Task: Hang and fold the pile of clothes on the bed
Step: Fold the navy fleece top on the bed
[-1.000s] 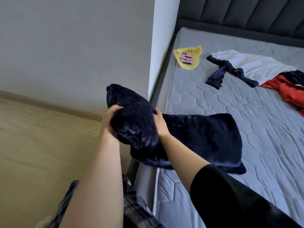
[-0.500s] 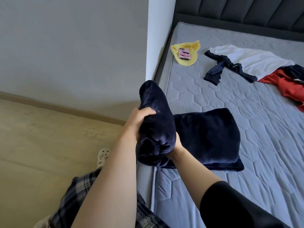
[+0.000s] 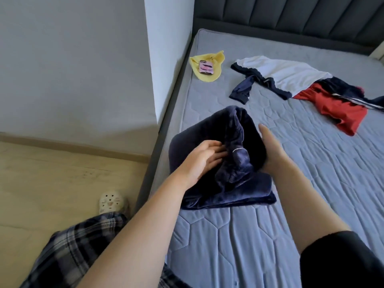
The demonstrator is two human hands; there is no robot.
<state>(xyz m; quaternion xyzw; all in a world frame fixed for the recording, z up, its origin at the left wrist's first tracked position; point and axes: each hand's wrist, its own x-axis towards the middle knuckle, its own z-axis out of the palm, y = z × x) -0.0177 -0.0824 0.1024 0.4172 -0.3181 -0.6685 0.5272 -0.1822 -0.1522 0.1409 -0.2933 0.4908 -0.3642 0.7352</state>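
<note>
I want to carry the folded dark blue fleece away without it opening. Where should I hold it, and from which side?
Probably by the flat bottom layers of the dark blue fleece: slide the left hand and the right hand under them from either side. The upper part is a loose, bulging roll; gripped there, the folds would likely open.

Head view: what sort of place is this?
Most likely a home bedroom: a grey quilted mattress against a dark padded headboard, with a white-and-navy shirt lying on it.
</note>
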